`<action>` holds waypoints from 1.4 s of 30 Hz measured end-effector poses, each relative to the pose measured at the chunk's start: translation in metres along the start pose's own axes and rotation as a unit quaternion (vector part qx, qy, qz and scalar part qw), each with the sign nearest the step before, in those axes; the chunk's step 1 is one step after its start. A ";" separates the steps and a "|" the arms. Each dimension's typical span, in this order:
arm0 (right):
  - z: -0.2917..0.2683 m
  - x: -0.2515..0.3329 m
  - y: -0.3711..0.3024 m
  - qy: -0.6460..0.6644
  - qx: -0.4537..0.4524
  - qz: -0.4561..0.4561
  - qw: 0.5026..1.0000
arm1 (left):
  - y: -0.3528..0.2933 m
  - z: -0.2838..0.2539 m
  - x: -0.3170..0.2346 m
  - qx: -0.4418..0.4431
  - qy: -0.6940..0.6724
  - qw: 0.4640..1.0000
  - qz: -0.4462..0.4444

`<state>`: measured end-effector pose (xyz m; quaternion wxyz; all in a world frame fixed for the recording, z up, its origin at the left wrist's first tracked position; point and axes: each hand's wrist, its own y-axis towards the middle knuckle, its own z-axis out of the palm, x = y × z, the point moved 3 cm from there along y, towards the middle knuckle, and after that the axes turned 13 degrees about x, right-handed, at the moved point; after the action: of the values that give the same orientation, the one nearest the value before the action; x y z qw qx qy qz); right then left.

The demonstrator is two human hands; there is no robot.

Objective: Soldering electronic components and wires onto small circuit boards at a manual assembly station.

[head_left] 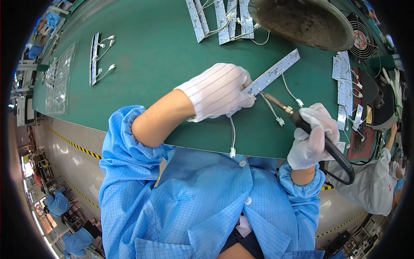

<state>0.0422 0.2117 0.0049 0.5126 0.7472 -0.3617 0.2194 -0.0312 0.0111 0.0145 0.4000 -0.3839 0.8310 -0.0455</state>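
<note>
My left hand (222,91), in a white striped glove, is closed on one end of an LED strip board (276,71) held above the green table. White wires with small plugs (280,121) hang from the board. In my gloved right hand (315,136) is a soldering iron (304,123), gripped like a pen. The iron's tip comes up to the board's near edge, close to my left fingers; whether it touches cannot be made out. The iron's black cable end curves down past my right wrist.
More LED boards (222,21) with wires lie at the far side, beside a large dark fume hood (302,23) and a round fan (362,39). Further boards (343,82) are stacked at right. At left are another board (93,59) and a clear plastic tray (60,82).
</note>
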 end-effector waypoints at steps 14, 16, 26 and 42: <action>-0.004 0.005 -0.007 -0.040 -0.063 0.086 0.993 | 0.011 0.017 0.004 -0.110 -0.029 0.993 -0.030; -0.003 0.003 -0.007 -0.015 -0.064 0.081 0.994 | 0.009 0.014 0.006 -0.069 -0.140 0.987 0.032; -0.004 -0.007 -0.009 -0.002 -0.027 0.064 0.998 | 0.012 0.018 0.007 -0.111 -0.112 0.986 0.063; -0.001 -0.003 -0.004 -0.055 0.029 0.003 0.998 | 0.011 0.019 0.006 -0.124 -0.092 0.986 0.059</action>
<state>0.0436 0.2146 0.0011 0.4691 0.7717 -0.3851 0.1903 -0.0264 0.0192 -0.0059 0.4257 -0.3835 0.8112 0.1168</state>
